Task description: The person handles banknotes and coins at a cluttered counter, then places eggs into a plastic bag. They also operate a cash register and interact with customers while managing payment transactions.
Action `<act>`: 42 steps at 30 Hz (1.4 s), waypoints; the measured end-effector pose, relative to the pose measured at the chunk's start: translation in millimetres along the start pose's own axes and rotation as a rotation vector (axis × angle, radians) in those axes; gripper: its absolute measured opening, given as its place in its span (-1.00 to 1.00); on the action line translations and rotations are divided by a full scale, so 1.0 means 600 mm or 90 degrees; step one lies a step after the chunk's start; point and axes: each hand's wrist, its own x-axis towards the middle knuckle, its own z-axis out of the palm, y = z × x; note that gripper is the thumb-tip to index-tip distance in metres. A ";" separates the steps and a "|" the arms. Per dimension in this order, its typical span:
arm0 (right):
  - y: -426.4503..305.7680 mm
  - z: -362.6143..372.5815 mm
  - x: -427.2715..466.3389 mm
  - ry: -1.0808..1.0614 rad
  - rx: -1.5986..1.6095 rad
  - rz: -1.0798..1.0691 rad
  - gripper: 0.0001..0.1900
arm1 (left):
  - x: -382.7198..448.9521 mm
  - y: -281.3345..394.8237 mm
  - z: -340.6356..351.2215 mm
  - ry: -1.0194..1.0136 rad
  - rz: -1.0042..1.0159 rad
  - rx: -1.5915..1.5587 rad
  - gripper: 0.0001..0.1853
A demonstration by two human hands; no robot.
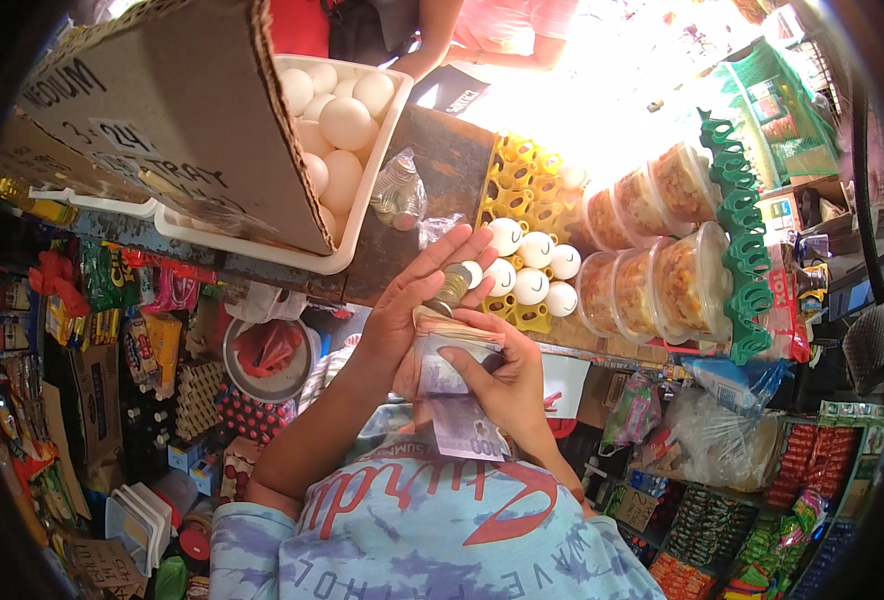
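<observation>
My left hand [401, 307] is turned palm up in front of my chest, with a row of coins [453, 285] lying along its fingers. Close against it, my right hand [517, 375] pinches a folded wad of banknotes [442, 367] under the thumb. One purple banknote [468, 435] hangs out below the wad, towards my shirt. Just past my left fingertips, white eggs [530, 286] with pen marks sit in a yellow plastic egg tray [521, 180]. A knotted clear bag of coins [399, 191] rests on the wooden counter [449, 150].
A white bin of eggs [344, 124] and a cardboard sign [179, 112] stand at the left. Stacked food tubs [659, 292] and a green egg tray [746, 255] line the right. Across the counter a person's arm [434, 37] reaches near the bin. Hanging sachets [712, 517] fill the lower right.
</observation>
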 end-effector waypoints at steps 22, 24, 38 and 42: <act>-0.002 -0.005 0.000 -0.003 0.003 -0.001 -0.65 | 0.002 -0.006 0.001 -0.005 -0.007 -0.006 -0.38; -0.001 -0.005 0.000 -0.003 0.005 0.002 -0.65 | 0.001 -0.008 0.001 0.006 -0.002 0.011 -0.38; 0.004 -0.003 0.000 -0.007 -0.002 -0.011 -0.65 | -0.001 -0.009 -0.003 0.007 -0.006 -0.038 -0.42; 0.010 -0.005 0.005 0.010 0.026 0.013 -0.68 | -0.001 -0.012 -0.006 0.134 -0.028 -0.098 -0.51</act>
